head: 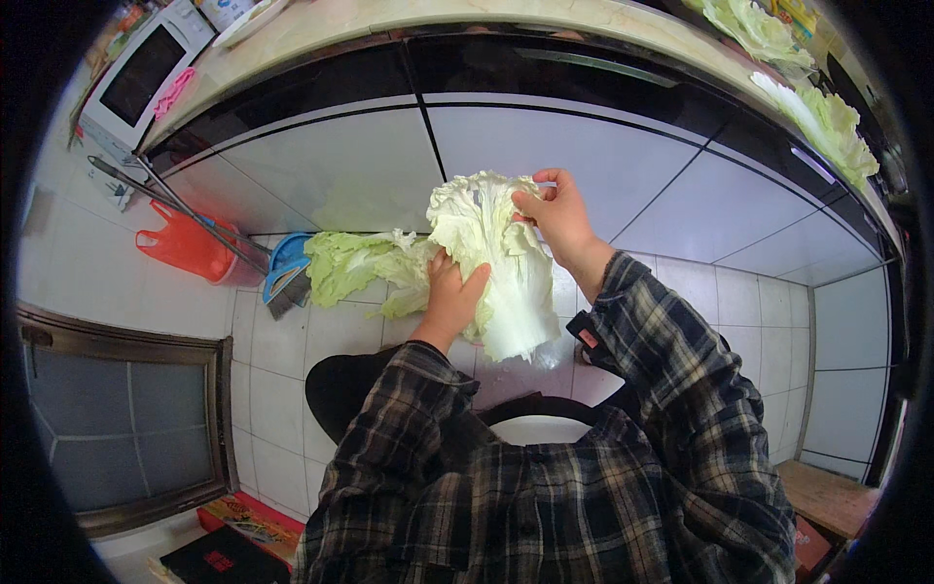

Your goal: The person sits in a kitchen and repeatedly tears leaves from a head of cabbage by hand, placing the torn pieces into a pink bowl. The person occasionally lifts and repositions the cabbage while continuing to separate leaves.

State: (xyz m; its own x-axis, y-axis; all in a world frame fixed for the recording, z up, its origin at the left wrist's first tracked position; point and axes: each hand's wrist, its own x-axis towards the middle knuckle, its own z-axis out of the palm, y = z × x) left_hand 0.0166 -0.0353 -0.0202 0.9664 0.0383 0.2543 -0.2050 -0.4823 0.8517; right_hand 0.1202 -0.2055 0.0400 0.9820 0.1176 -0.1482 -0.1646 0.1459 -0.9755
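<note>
A pale napa cabbage leaf (511,281) is held up in front of me, its thick white base pointing down towards my lap. My left hand (454,296) grips its left side, thumb on the front face. My right hand (558,212) pinches the frilly upper right edge between thumb and fingers. Greener cabbage leaves (346,266) lie to the left, beyond my left hand; part of them is hidden behind the held leaf. More cabbage leaves (835,131) rest along the countertop edge at the upper right.
White cabinets stand below the countertop (321,40). On the left are a blue dustpan (288,255), a broom (292,292), a red plastic bag (179,244) over a bin, and a microwave (142,77) with a pink cloth (174,93) beside it. A wooden board (828,496) is at the lower right.
</note>
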